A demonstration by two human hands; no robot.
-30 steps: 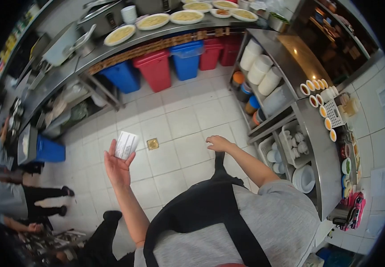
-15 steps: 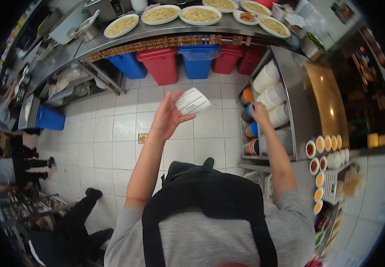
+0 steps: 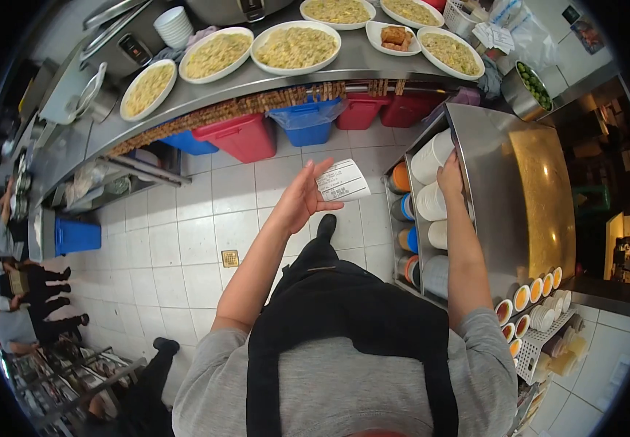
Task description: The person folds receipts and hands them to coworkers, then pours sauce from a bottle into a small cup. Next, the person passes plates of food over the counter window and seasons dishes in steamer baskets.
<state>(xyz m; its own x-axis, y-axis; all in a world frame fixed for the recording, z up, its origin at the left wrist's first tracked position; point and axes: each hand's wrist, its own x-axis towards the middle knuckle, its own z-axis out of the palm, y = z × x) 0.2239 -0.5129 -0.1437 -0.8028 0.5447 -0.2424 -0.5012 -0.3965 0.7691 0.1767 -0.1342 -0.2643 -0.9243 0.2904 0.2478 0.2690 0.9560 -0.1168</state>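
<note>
"So, what's changed since half a second ago?"

"The right hand (image 3: 452,178) was by the coloured lids (image 3: 400,177); now it's up at the white containers (image 3: 428,160) on the shelf unit (image 3: 482,153)."

"Gripping one?"

"Can't tell; its fingertips are partly hidden."

"And the left hand (image 3: 300,204)?"

"Well apart from the right, fingers stretched out, still holding the printed slip (image 3: 345,180) in front of the black apron (image 3: 344,298), over the tiled floor (image 3: 162,255)."
</note>
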